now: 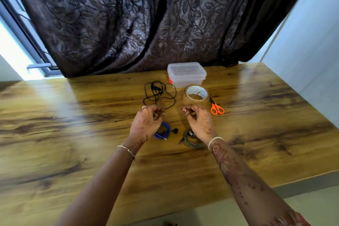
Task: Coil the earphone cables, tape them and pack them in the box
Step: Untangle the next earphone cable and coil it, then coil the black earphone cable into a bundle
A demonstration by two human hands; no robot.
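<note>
- Left hand [146, 122] and right hand [199, 122] hover, fingers curled — whether either pinches anything I cannot tell
- loose black earphone cable [159, 93] sprawls just beyond them; blue coiled earphone [162, 132] and grey coiled earphone [192, 140] lie beneath the wrists
- risk: lifting could snag the loops into knots, or drag them against the brown tape roll [196, 94]
- clear lidded plastic box [186, 74] sits at the far edge; wooden table [73, 115] gives room leftward

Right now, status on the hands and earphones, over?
Left hand at uncoiled black cable, right hand curled; grips unclear. Blue coil, grey coil on table. Box lidded, nothing blocking.
</note>
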